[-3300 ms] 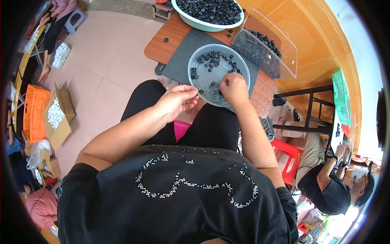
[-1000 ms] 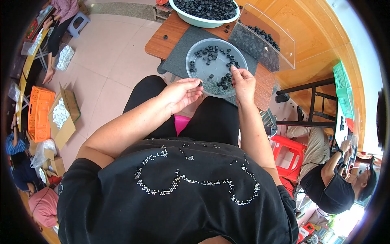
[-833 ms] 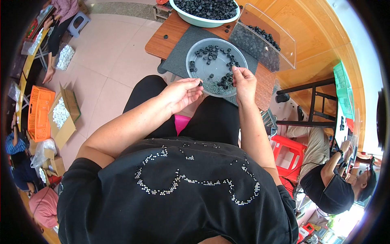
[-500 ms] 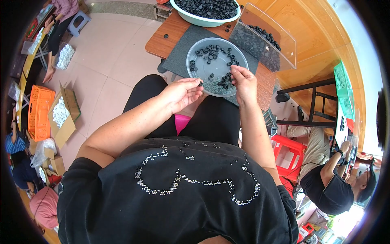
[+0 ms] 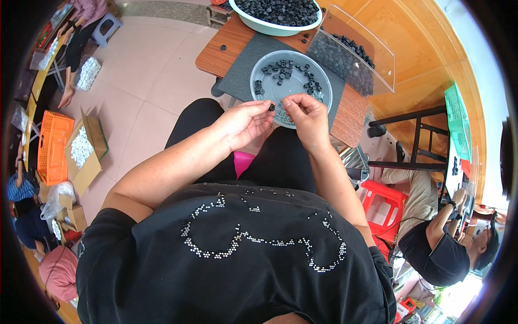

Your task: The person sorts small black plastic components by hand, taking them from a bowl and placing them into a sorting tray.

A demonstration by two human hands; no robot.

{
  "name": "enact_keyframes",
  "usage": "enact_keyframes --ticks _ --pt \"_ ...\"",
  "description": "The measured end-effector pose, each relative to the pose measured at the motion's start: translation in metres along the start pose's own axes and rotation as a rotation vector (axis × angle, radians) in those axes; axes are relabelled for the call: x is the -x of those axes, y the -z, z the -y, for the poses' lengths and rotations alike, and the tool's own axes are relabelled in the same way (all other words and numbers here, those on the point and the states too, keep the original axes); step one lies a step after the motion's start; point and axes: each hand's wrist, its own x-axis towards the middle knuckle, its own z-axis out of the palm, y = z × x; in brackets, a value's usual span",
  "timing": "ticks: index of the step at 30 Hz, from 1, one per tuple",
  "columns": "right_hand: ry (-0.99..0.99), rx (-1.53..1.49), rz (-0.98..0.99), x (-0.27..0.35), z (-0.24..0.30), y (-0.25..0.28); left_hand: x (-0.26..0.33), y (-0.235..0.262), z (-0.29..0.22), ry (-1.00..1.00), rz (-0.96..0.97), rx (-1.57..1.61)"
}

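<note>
Between the thumb and forefinger of my left hand [image 5: 241, 125] is a small black knob-like part [image 5: 271, 107]. My right hand [image 5: 308, 117] is pinched just to the right of it, fingertips a short gap away; whatever it grips is too small to make out. Both hands are over the near edge of a grey translucent bowl [image 5: 294, 86]. Inside the bowl, black parts [image 5: 281, 69] lie along the far and right sides. A heap of small thin shiny pieces [image 5: 283, 116] sits at its near side, partly hidden by my right hand.
The bowl stands on a dark mat [image 5: 237, 75] over a wooden table [image 5: 213, 56]. Behind it is a pale green basin [image 5: 275, 30] heaped with black parts; a clear box [image 5: 384, 81] with more stands at right. A co-worker [image 5: 440, 251] sits beside a red stool [image 5: 386, 208].
My right hand has moved left from the bowl's right side to beside my left hand. My left hand still holds the black part, almost in the same place.
</note>
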Motion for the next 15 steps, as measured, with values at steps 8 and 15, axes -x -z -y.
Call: enact_keyframes --ticks 8,15 --pt "0.045 0.092 0.011 0.004 0.001 -0.007 0.005 -0.005 0.001 0.011 0.01 0.009" --pt "0.25 0.334 -0.042 0.011 0.009 -0.012 0.003 -0.002 0.003 0.003 0.027 0.031"
